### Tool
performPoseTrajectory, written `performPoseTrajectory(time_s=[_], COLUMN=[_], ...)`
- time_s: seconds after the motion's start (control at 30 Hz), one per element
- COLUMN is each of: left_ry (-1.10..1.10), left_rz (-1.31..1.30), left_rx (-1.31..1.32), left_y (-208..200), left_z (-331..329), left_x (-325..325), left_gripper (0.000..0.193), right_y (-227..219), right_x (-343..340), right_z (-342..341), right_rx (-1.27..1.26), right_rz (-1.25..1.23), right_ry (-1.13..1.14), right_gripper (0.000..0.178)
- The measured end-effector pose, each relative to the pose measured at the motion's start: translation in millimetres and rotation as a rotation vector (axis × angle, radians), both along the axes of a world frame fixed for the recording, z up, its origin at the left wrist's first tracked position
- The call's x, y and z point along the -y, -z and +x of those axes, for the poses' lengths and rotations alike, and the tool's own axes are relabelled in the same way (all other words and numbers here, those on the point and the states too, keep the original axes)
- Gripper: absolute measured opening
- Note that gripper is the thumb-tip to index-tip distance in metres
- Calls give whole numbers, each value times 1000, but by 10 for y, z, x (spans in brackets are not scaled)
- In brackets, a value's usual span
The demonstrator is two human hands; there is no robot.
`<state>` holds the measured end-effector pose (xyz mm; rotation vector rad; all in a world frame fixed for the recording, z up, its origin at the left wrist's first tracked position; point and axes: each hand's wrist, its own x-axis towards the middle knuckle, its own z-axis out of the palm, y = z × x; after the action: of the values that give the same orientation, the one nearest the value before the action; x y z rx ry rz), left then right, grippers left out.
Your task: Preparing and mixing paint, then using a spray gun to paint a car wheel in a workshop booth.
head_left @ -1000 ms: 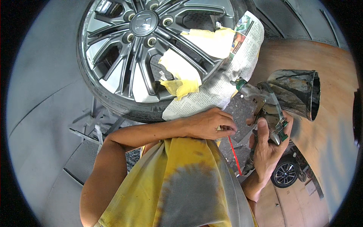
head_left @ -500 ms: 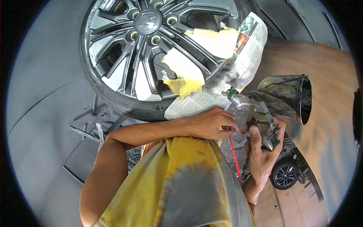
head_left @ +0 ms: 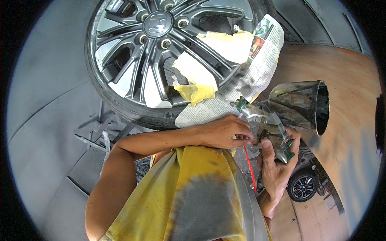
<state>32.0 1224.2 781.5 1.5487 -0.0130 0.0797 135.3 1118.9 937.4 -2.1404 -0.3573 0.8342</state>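
A spray gun [head_left: 272,127] with a metal body and green parts rests in my right hand [head_left: 276,172], its thumb and fingers wrapped round it. The gun's large paint-stained metal cup [head_left: 295,105] tips sideways, mouth to the right. My left hand [head_left: 230,131] reaches across to the gun's near-left side with fingers closed in a pinch; what they grip is hidden. Just below those fingers runs a red hose [head_left: 249,168]. Beyond my hands lies a dark grey and silver alloy wheel [head_left: 157,23] with its tyre, partly covered by yellowish masking paper [head_left: 195,72] and newspaper [head_left: 263,56].
A metal stand [head_left: 90,140] shows under the wheel at left. A brown board or wall [head_left: 341,84] curves along the right. At lower right stands another wheel [head_left: 302,185] with a black tyre. Yellow and grey stained cloth [head_left: 201,197] covers my front.
My right hand has shifted the spray gun and cup slightly left and down, turning them a little. My left hand has barely moved. The wheel and its paper stay in place.
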Motion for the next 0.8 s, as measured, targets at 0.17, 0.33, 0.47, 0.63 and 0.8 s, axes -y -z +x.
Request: performPoseTrajectory(time_s=[0.17, 0.33, 0.47, 0.63, 0.8], left_ry=[-2, 30, 25, 21, 22], left_rz=[28, 10, -25, -38, -46], left_rx=[-1, -45, -34, -29, -17], left_y=[37, 6, 4, 15, 22], left_z=[-18, -11, -6, -4, 3], left_x=[13, -12, -6, -4, -4], left_gripper=[21, 19, 18, 17, 16], right_y=[10, -70, 83, 29, -51], right_x=[-29, -115, -3, -70, -173], right_z=[8, 37, 97, 102, 114], right_rx=[1, -106, 191, 161, 69], right_rz=[21, -33, 70, 59, 81], right_ry=[39, 137, -15, 26, 146], right_gripper=[37, 34, 33, 34, 31])
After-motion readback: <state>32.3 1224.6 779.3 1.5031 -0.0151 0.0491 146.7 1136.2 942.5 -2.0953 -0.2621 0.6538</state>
